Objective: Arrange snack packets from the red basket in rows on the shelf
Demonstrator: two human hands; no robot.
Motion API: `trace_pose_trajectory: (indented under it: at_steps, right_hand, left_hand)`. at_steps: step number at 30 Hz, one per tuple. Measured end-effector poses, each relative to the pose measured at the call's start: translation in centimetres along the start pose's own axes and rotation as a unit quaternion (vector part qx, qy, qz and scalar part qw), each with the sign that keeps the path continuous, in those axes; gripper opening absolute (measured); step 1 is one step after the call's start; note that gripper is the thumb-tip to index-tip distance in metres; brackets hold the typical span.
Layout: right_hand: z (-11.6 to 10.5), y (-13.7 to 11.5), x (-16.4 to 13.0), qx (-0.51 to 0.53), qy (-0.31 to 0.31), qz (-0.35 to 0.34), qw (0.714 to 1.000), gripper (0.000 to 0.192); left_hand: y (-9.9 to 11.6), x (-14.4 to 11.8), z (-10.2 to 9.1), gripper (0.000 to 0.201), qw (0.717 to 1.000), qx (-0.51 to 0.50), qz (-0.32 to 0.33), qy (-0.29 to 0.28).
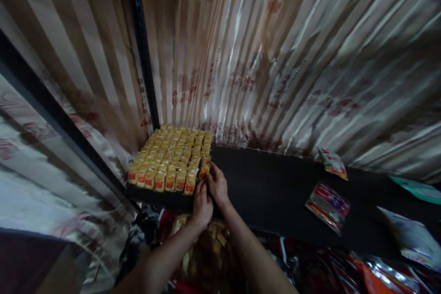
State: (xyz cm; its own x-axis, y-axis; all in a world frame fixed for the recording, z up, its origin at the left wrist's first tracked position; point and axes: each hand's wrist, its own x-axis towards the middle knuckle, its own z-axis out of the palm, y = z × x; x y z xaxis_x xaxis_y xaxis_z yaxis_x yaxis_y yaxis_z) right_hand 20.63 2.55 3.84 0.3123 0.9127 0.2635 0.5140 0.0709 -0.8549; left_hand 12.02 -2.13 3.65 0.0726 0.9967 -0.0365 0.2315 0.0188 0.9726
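Hands met at the near right corner of the yellow packet block (pixel 170 158): left hand (pixel 202 204) just below, right hand (pixel 217 183) touching a corner packet (pixel 204 168); grip unclear.

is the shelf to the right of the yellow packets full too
No, the shelf beside the yellow packets is mostly bare, with only a few loose packs.

Dark shelf (pixel 275 183) against a striped foil wall (pixel 292 55). Rows of yellow packets (pixel 172 154) stand packed in the shelf's back left corner. Left hand (pixel 202 204) and right hand (pixel 217 183), touching each other, grip a packet (pixel 204 168) at the block's front right corner. Loose pouches (pixel 328 204) lie near the shelf's right end.
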Motion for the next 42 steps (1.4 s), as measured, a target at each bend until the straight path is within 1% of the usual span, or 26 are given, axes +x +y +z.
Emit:
trace_pose_trajectory:
  at_steps: [3, 5, 7, 10, 13, 17, 22, 25, 30, 33, 36, 39, 42]
  right_hand:
    - [0.4, 0.6, -0.3, 0.027, 0.013, 0.012, 0.999, 0.060]
    - [0.7, 0.9, -0.5, 0.030, 0.018, 0.032, 0.999, 0.063]
    - [1.0, 1.0, -0.6, 0.032, 0.009, 0.044, 0.998, 0.060]
    - [1.3, 0.7, -0.6, 0.043, -0.007, 0.038, 0.998, 0.054]
    - [1.4, 0.4, -0.4, 0.034, 0.002, 0.025, 0.999, 0.046]
    - [1.7, 0.8, -0.3, 0.048, 0.013, 0.019, 0.999, 0.045]
    - [2.0, 1.4, -0.3, 0.063, 0.020, 0.010, 0.998, 0.043]
    - [1.8, 1.3, -0.2, 0.073, 0.001, 0.012, 0.997, 0.040]
    - [1.4, 0.9, -0.1, 0.071, -0.025, 0.045, 0.996, 0.031]
    - [1.3, 0.8, -0.1, 0.060, -0.020, 0.038, 0.997, 0.027]
    - [1.2, 1.0, -0.3, 0.079, -0.005, 0.045, 0.996, 0.034]
    - [1.0, 1.4, -1.1, 0.120, 0.007, 0.077, 0.990, 0.042]
    - [0.5, 1.5, -2.3, 0.125, 0.028, 0.102, 0.986, 0.040]
  left_hand:
    - [-0.1, -0.1, 0.0, 0.067, 1.000, 0.010, 0.008, 0.003]
    - [-0.4, -0.1, 0.1, 0.066, 1.000, 0.017, 0.012, 0.001]
    - [-0.8, -0.1, 0.1, 0.064, 1.000, 0.027, 0.009, -0.004]
    - [-1.3, 0.1, 0.2, 0.061, 1.000, 0.028, 0.003, 0.000]
    - [-1.6, 0.4, 0.2, 0.060, 0.999, 0.030, 0.019, -0.002]
    - [-1.9, 0.5, 0.3, 0.059, 0.996, 0.082, 0.045, -0.010]
    - [-2.5, 0.4, 0.4, 0.058, 0.988, 0.140, 0.066, -0.002]
    - [-2.6, 0.4, 0.6, 0.058, 0.982, 0.172, 0.079, 0.001]
    - [-2.5, 0.3, 0.8, 0.059, 0.972, 0.220, 0.080, -0.007]
    - [-2.5, 0.3, 0.8, 0.057, 0.969, 0.232, 0.080, -0.006]
    - [-2.6, 0.3, 0.8, 0.056, 0.967, 0.236, 0.098, 0.000]
    - [-2.7, 0.1, 0.7, 0.055, 0.964, 0.237, 0.119, 0.011]
    - [-2.9, 0.0, 0.4, 0.054, 0.959, 0.241, 0.146, 0.014]
